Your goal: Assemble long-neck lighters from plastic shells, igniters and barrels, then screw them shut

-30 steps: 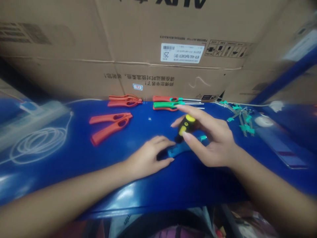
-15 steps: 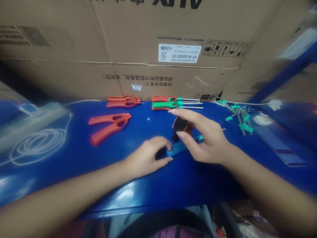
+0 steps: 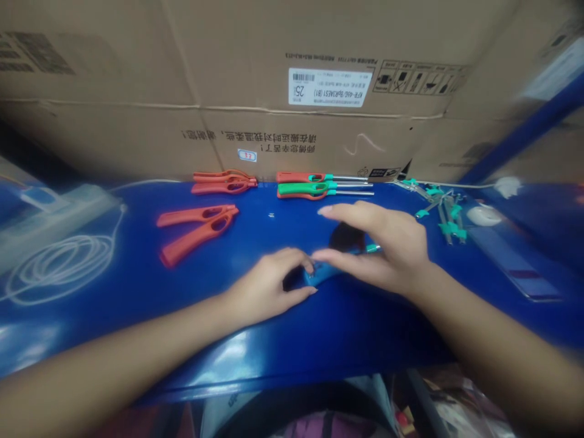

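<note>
While cardboard [image 3: 237, 67] backs the blue tabletop [image 3: 274, 237], fingers [image 3: 296, 258] hold a handle [image 3: 322, 275].

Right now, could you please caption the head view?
Left hand at a blue handle, right hand at a black object.

Looks like a small workshop or storeroom; cannot tell which. Judged so from a blue shelf [image 3: 274, 353] with a post [image 3: 524, 143], backed by a printed carton [image 3: 246, 73] and laid with red handles [image 3: 198, 243], lighters [image 3: 302, 190], loose green-tipped parts [image 3: 451, 230], a power strip [image 3: 86, 210] and a coiled cable [image 3: 64, 244].
</note>
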A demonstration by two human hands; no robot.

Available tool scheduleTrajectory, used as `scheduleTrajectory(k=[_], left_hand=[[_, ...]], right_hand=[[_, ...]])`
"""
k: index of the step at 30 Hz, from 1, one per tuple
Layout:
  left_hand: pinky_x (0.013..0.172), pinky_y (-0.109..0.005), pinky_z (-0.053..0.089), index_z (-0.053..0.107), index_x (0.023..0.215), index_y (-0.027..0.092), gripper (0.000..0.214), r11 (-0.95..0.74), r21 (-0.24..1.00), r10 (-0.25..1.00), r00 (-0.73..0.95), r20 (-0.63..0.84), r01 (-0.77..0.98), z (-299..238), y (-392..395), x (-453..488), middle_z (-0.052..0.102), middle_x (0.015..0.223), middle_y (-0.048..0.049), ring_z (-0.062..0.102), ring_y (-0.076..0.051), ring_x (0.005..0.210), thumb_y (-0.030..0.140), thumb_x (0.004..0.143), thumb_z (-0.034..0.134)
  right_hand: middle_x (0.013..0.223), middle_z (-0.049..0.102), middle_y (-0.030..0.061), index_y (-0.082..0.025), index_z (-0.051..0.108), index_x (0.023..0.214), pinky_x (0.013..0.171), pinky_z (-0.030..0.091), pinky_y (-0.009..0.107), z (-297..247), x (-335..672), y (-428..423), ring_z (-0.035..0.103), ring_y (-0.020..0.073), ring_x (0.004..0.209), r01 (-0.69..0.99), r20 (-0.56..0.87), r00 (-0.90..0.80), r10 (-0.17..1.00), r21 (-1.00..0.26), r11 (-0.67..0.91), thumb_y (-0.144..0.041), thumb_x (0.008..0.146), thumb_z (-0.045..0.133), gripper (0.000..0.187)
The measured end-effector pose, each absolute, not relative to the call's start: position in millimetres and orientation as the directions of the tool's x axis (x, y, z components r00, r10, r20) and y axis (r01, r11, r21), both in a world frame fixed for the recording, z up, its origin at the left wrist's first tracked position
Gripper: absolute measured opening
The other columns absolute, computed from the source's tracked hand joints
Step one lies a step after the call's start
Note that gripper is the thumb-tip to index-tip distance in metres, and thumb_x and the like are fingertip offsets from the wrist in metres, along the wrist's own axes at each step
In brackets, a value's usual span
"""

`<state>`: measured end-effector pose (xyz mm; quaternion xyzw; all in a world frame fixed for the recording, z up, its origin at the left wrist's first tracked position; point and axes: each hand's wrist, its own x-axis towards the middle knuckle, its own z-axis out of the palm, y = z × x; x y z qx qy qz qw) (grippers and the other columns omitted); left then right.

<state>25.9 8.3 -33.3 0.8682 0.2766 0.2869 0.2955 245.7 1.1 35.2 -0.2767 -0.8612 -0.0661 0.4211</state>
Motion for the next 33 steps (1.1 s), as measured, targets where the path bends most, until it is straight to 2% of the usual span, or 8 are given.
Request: scheduleTrajectory(k=[5,10,15,18,20,25,30,33], left_hand=[[0.092,-0.032,0.052,0.061,0.099,0.02,0.016,-0.651,0.69,0.654,0.695,0.299,0.316,-32.1,8.6,26.6,0.07,0.106,-0.0029,0.067,-0.019,0.102,0.024,0.088,0.072],[0.092,-0.031,0.051,0.061,0.099,0.02,0.017,-0.662,0.678,0.653,0.69,0.312,0.32,-31.5,8.5,26.9,0.07,0.104,-0.0021,0.066,-0.018,0.101,0.024,0.087,0.073],[0.09,-0.03,0.051,0.06,0.099,0.02,0.018,-0.662,0.674,0.657,0.686,0.312,0.327,-32.7,8.5,26.6,0.069,0.103,-0.0014,0.066,-0.018,0.098,0.023,0.087,0.073],[0.091,-0.031,0.051,0.06,0.099,0.021,0.018,-0.669,0.671,0.653,0.684,0.324,0.32,-33.4,8.2,26.2,0.069,0.106,-0.0019,0.066,-0.019,0.1,0.023,0.087,0.073],[0.092,-0.031,0.051,0.06,0.1,0.021,0.017,-0.664,0.68,0.653,0.686,0.322,0.313,-33.1,8.1,26.2,0.069,0.108,-0.0026,0.066,-0.019,0.102,0.024,0.087,0.072],[0.092,-0.032,0.051,0.061,0.099,0.02,0.016,-0.642,0.7,0.66,0.691,0.296,0.313,-31.5,8.3,26.7,0.069,0.105,-0.0027,0.066,-0.019,0.102,0.023,0.087,0.072],[0.093,-0.033,0.051,0.061,0.099,0.021,0.016,-0.649,0.699,0.653,0.692,0.308,0.301,-31.7,8.9,26.7,0.069,0.107,-0.0034,0.066,-0.02,0.103,0.023,0.088,0.072],[0.093,-0.033,0.051,0.061,0.1,0.02,0.016,-0.643,0.703,0.655,0.696,0.296,0.306,-32.0,8.8,26.6,0.069,0.108,-0.004,0.066,-0.02,0.104,0.024,0.088,0.071]], right_hand=[[0.128,0.068,0.0088,-0.025,0.04,0.152,0.076,0.062,0.033,38.3,246.0,0.2,0.072,0.0183,0.086,0.498,0.642,-0.496,0.585,-0.341,0.797,-0.028,0.103,0.043,0.049],[0.115,0.074,0.0049,-0.028,0.059,0.135,0.08,0.06,0.032,38.8,245.0,1.5,0.072,0.0191,0.086,0.547,0.771,-0.472,0.428,-0.124,0.828,-0.026,0.094,0.064,0.042],[0.128,0.067,0.0086,-0.025,0.047,0.147,0.078,0.061,0.034,35.7,241.5,0.2,0.07,0.0194,0.094,0.454,0.69,-0.483,0.539,-0.329,0.828,-0.02,0.1,0.048,0.047],[0.103,0.073,0.0051,-0.028,0.06,0.131,0.071,0.06,0.033,33.2,240.4,0.2,0.068,0.0194,0.082,0.495,0.792,-0.428,0.436,-0.198,0.846,-0.028,0.093,0.066,0.039],[0.101,0.072,0.0058,-0.029,0.061,0.13,0.074,0.06,0.035,32.6,240.1,0.4,0.068,0.021,0.085,0.521,0.818,-0.42,0.394,-0.138,0.842,-0.031,0.094,0.065,0.037],[0.123,0.066,0.0086,-0.027,0.049,0.144,0.079,0.06,0.037,34.0,241.3,2.7,0.067,0.0208,0.098,0.464,0.68,-0.438,0.588,-0.389,0.796,-0.024,0.102,0.044,0.043],[0.108,0.073,0.0067,-0.029,0.063,0.128,0.077,0.06,0.037,35.1,246.2,6.0,0.068,0.022,0.087,0.528,0.804,-0.421,0.42,-0.159,0.834,-0.033,0.093,0.066,0.036],[0.128,0.066,0.0095,-0.026,0.051,0.144,0.078,0.061,0.038,34.3,245.0,4.3,0.069,0.021,0.093,0.496,0.711,-0.435,0.553,-0.324,0.806,-0.029,0.103,0.044,0.041]])
